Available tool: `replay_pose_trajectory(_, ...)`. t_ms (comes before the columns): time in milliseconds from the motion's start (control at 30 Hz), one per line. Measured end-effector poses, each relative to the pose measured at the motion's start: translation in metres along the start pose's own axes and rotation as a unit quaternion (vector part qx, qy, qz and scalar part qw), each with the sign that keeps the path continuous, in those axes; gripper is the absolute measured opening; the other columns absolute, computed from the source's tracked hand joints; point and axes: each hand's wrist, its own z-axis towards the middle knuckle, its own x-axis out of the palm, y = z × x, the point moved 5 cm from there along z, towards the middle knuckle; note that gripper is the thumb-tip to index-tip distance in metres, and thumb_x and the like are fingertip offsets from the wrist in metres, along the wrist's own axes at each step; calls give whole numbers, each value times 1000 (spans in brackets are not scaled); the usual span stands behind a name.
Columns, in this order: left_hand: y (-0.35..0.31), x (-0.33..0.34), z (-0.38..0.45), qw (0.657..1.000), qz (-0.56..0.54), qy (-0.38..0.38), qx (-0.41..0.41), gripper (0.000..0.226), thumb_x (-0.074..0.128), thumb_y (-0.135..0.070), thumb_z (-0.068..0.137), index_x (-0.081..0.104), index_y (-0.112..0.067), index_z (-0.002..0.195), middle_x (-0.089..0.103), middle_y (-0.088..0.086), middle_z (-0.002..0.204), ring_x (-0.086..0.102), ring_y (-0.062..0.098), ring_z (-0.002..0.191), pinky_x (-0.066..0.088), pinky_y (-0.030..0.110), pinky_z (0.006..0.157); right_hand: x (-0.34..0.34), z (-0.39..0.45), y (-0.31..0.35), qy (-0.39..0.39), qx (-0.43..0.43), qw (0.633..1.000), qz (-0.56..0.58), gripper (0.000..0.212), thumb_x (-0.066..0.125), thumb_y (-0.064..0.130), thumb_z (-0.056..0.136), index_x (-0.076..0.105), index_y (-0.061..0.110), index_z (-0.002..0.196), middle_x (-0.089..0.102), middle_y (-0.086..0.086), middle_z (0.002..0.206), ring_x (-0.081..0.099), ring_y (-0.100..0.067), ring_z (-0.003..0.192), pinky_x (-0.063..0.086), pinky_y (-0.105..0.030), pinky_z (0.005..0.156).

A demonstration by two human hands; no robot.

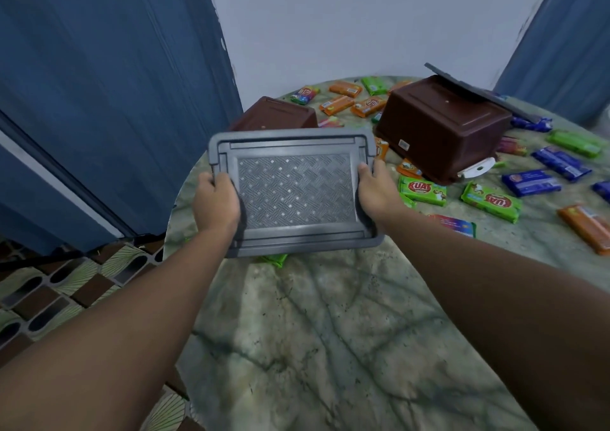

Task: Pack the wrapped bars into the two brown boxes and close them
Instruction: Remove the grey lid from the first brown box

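Note:
I hold a grey plastic lid (293,193) with a woven pattern above the table, flat toward me. My left hand (216,202) grips its left edge and my right hand (374,189) grips its right edge. Behind the lid lies a brown box (277,115), bottom up. A second brown box (442,126) lies tipped over at the right, its own grey lid (478,92) hanging off its far side. Wrapped bars lie scattered around: green (490,201), blue (531,183), orange (584,232) and more orange ones (368,105) at the back.
The round marble-patterned table (330,331) has its bare part in front of me. Blue curtains (115,100) hang at the left and at the far right. A patterned tile floor (66,285) shows at the left below the table's edge.

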Motion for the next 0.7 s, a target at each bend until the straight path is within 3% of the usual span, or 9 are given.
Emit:
replay_pose_trajectory(67,0,3,-6,1000,2,15,11,13,38,-24,104,46,-15,99,47,-8,78,48,19,73,34,32,73,-6,-7,-4,-13,8,1000,-9,38,31,38,111,47,10,130,58,-16,126,55,-35,120,41,-52,107)
replay_pose_trajectory(200,1,13,-20,999,18,32,17,12,37,-25,104,43,-16,99,50,-4,77,50,21,72,34,35,65,-21,-13,-17,-24,4,1000,0,35,29,37,111,49,11,123,61,-16,116,59,-36,111,45,-55,103)
replay_pose_trajectory(333,1,21,-39,999,39,19,23,14,40,-28,99,44,-16,93,58,9,88,54,30,83,42,42,74,-42,-16,-33,-6,-2,1000,13,34,31,39,109,50,17,127,62,-12,121,59,-35,116,44,-56,106)
replay_pose_trajectory(433,-2,29,-73,998,52,29,26,16,45,-28,98,42,-15,88,49,3,75,48,27,72,36,40,67,-67,-22,-54,14,10,1000,12,43,32,41,109,46,16,141,58,-12,137,53,-34,129,41,-55,111)
replay_pose_trajectory(600,10,44,-142,993,105,53,26,20,48,-27,97,45,-10,87,49,6,74,44,22,66,30,40,62,-115,-38,-102,20,19,997,-65,36,33,35,111,50,3,115,58,-25,124,54,-40,120,42,-45,99)
replay_pose_trajectory(700,27,58,-181,989,134,58,1,21,47,-26,99,46,-9,88,50,9,76,47,30,74,30,39,64,-139,-47,-121,38,31,994,-98,40,33,37,111,51,5,125,57,-23,132,52,-40,124,40,-43,101)
